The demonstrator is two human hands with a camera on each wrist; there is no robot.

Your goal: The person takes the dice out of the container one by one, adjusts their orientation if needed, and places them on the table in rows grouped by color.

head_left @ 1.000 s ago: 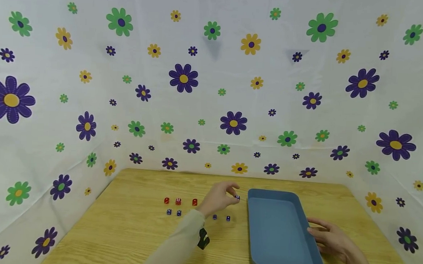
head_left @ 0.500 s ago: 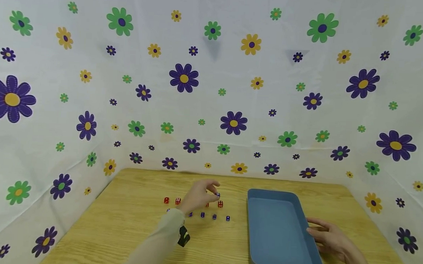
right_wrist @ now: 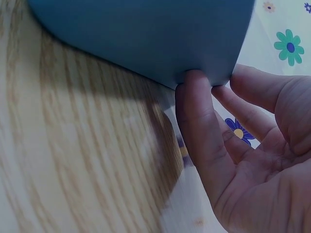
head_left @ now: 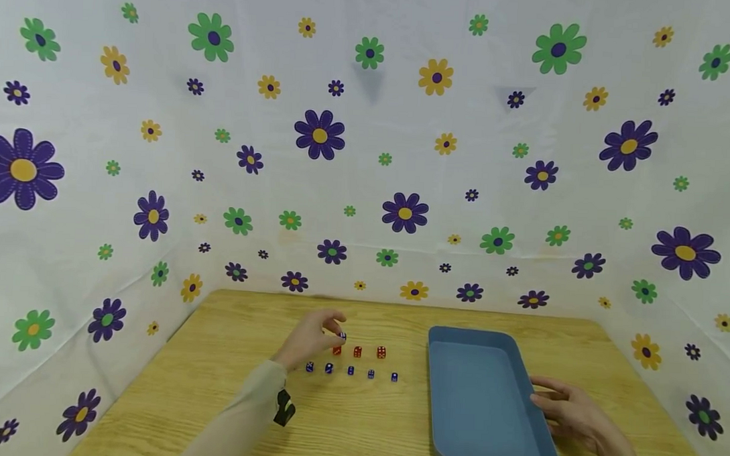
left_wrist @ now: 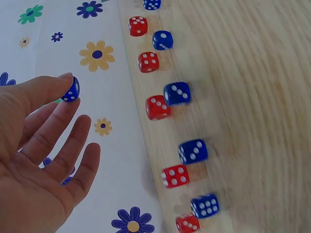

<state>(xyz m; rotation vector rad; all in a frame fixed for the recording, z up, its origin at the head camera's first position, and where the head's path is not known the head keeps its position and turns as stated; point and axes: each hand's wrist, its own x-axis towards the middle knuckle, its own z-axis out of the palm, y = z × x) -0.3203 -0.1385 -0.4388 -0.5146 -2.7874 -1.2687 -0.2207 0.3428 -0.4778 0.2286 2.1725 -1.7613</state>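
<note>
My left hand point(head_left: 309, 337) pinches a blue die point(left_wrist: 72, 91) with white pips between thumb and index finger, raised above the table near the left end of the dice. Its other fingers spread loosely. Under and beside it, red dice point(head_left: 381, 352) form a back row, partly hidden by the hand, and blue dice point(head_left: 350, 370) form a front row. My right hand point(head_left: 576, 416) holds the right side of a blue-grey tray point(head_left: 482, 393). In the right wrist view its thumb is at the rim and a fingertip point(right_wrist: 195, 80) presses the outer wall.
A wooden table point(head_left: 214, 410) carries everything. White cloth point(head_left: 366, 181) printed with purple, green and yellow flowers stands behind and on both sides. The shallow rectangular tray shows a bare floor and low raised walls, right of the dice rows.
My left hand has moved left across the dice rows with the blue die pinched, from beside the tray to the rows' left part. The right hand and tray stay put.
</note>
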